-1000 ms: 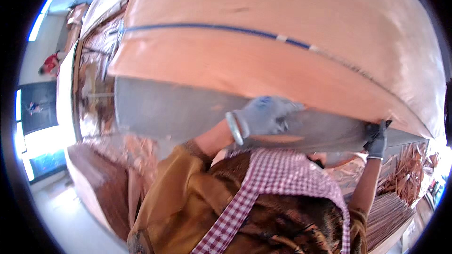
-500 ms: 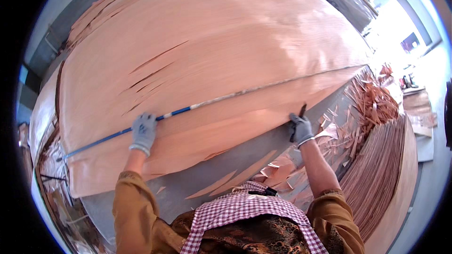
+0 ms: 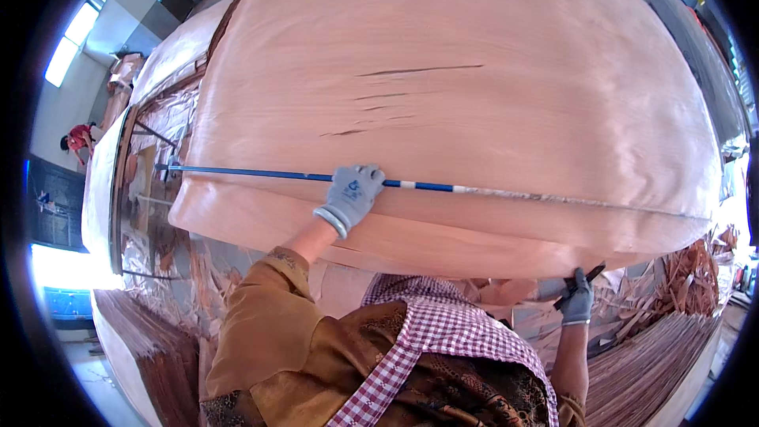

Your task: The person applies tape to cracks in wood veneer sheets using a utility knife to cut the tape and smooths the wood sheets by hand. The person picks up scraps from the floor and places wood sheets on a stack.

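Observation:
A large sheet of thin reddish wood veneer (image 3: 506, 142) lies spread in front of me, with several narrow splits near its middle. Across its near part runs a long, thin blue-and-white pole (image 3: 253, 172), paler and worn toward its right end. My left hand (image 3: 352, 194), in a grey glove, rests over the pole with its fingers curled around it, pressing it to the veneer. Down at the sheet's near right edge is my right hand (image 3: 579, 300), also gloved, closed around a dark, slim knife-like tool (image 3: 587, 275). The tool's working end is hard to make out.
Torn veneer scraps (image 3: 688, 277) pile up at the right. Stacks of veneer stand at the near right (image 3: 656, 372) and near left (image 3: 158, 348). Beyond the sheet's left edge is a metal frame with scraps. A person in red (image 3: 81, 138) bends over at the far left.
My view has swung left, bringing the far-left room and person into sight. The left hand stays on the pole; the right hand, still holding the tool, remains by the near edge.

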Demonstrator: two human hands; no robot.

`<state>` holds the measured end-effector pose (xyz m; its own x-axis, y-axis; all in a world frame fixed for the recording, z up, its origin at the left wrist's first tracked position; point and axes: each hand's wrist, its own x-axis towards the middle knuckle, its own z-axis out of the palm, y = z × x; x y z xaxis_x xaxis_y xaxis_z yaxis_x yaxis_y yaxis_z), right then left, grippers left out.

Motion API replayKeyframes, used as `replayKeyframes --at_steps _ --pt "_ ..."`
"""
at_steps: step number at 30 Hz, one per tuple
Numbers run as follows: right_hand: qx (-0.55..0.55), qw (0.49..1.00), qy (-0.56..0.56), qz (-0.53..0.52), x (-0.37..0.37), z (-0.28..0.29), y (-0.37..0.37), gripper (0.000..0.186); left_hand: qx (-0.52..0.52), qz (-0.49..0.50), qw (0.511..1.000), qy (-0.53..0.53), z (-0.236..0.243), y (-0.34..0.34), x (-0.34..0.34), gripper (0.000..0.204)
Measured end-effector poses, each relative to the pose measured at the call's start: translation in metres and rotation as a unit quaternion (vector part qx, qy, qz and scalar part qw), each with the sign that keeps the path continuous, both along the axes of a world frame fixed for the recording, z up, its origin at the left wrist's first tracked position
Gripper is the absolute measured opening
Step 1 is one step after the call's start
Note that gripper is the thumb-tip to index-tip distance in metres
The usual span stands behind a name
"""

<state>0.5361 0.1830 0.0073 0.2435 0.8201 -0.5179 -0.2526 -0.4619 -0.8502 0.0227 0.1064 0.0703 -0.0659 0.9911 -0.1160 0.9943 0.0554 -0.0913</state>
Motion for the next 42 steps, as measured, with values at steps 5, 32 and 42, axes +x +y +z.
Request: replayKeyframes --at_steps 5,32,42 --pt "-0.031 0.998 0.019 0.045 0.046 -0.025 -0.03 0.023 0.076 0.012 0.996 -0.044 0.0 -0.049 0.047 0.016" --pt "-0.356 0.926 0.099 -0.073 -0.098 -0.125 -0.453 0.031 0.163 -0.378 0.907 -0.091 -0.049 0.097 -0.075 0.046" --pt "-0.374 0.926 0.036 0.038 -0.06 -0.327 -0.505 0.017 0.093 -0.23 0.949 -0.195 -0.093 0.091 -0.025 0.05"
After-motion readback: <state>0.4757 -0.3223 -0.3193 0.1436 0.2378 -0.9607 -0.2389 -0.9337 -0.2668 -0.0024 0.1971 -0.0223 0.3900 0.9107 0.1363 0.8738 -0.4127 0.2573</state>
